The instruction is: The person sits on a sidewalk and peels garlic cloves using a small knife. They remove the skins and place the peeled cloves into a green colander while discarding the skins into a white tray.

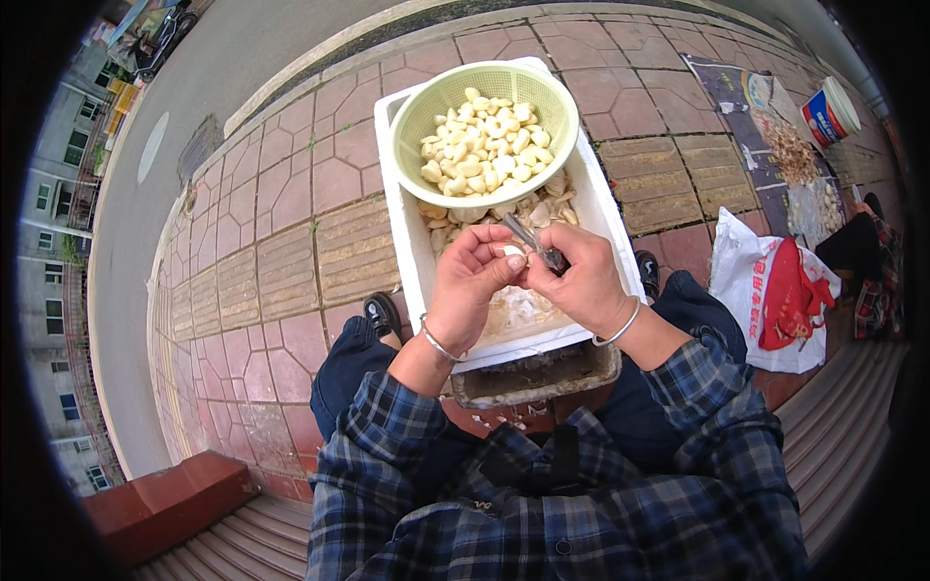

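Observation:
Between the fingertips of my left hand [474,279] is a pale garlic clove [513,251]. My right hand [581,272] grips a small knife [522,232] with a dark handle, its metal blade pointing up and left over the clove. The two hands meet above a white foam box [398,240] holding unpeeled garlic cloves [541,212] and loose skins. Across the box's far end rests a light-green plastic colander [407,156] with many peeled cloves [483,149] in it. My fingers partly hide the clove and the knife handle.
A worn trough [538,381] supports the box's near end. To the right lie a white woven sack [734,290] with a red cloth bag [792,298], a mat [734,116] with garlic skins, and a bucket [832,112]. Another person [864,254] sits at the far right.

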Demonstrator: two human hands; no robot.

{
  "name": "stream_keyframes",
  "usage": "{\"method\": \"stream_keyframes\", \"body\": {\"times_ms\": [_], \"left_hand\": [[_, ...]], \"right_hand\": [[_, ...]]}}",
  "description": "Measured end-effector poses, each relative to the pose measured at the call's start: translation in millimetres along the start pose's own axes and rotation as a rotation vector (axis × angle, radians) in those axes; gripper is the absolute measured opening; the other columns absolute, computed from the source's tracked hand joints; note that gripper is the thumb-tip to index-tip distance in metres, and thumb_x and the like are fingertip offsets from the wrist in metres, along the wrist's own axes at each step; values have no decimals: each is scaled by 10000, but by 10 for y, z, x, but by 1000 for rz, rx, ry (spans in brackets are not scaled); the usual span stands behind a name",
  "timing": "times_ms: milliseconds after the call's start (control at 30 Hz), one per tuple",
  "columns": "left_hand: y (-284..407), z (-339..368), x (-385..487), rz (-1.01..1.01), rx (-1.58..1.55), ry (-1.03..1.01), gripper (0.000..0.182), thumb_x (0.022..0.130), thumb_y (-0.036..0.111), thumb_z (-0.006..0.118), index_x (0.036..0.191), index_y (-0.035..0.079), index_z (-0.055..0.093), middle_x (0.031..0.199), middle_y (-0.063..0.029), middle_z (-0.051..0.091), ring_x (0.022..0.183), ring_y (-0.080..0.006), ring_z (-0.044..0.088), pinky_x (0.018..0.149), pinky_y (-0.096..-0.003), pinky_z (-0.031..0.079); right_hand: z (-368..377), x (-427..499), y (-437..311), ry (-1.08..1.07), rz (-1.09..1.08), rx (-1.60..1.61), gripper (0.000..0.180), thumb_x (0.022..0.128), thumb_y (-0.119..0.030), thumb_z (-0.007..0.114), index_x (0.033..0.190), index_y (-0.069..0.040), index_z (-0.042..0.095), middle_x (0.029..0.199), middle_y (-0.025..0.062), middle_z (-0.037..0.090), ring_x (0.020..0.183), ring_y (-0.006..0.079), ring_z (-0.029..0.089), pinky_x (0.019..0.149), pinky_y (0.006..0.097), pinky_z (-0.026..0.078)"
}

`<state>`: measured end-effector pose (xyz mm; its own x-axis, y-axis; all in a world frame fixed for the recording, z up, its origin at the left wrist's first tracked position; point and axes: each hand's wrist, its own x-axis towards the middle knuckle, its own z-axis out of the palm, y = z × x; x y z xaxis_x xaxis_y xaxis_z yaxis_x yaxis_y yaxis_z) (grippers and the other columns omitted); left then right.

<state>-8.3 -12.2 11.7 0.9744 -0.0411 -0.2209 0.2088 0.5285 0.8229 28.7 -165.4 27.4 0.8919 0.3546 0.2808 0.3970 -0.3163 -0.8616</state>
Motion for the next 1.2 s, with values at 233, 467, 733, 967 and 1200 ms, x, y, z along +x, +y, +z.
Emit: {"method": "stream_keyframes", "body": {"times_ms": [233,467,733,967,1200], "left_hand": [[-11,-69,6,-1,40,-39,180,838,1,603,1006,2,536,852,-71,621,756,-149,619,701,-287,531],[-20,-39,0,74,252,32,249,842,-9,593,1084,-7,531,872,-40,591,769,-106,580,734,-235,497],[-25,27,-26,57,238,72,169,828,-18,620,963,-8,519,879,-56,579,754,-104,581,678,-235,509],[19,-13,-78,104,223,48,108,815,-31,625,854,-2,529,797,-91,614,660,-151,611,607,-264,524],[71,-87,-55,-11,45,-123,75,817,-35,617,834,-15,547,770,-98,618,633,-154,604,570,-272,515]], "right_hand": [[-11,44,97,38,126,57,92,769,-54,624,738,2,558,595,6,509,537,38,470,466,219,373],[-73,117,48,-206,504,505,142,765,-109,663,809,-5,578,631,-15,526,528,38,464,443,207,389],[-68,83,96,-209,500,492,170,818,-151,662,814,-3,580,638,-8,529,514,38,477,425,192,382],[-98,96,20,-275,490,522,155,841,-148,637,820,-2,589,597,-9,517,491,43,465,428,190,378],[-162,112,102,-379,556,823,128,838,-121,636,830,2,601,625,19,541,482,53,467,431,184,384]]}}
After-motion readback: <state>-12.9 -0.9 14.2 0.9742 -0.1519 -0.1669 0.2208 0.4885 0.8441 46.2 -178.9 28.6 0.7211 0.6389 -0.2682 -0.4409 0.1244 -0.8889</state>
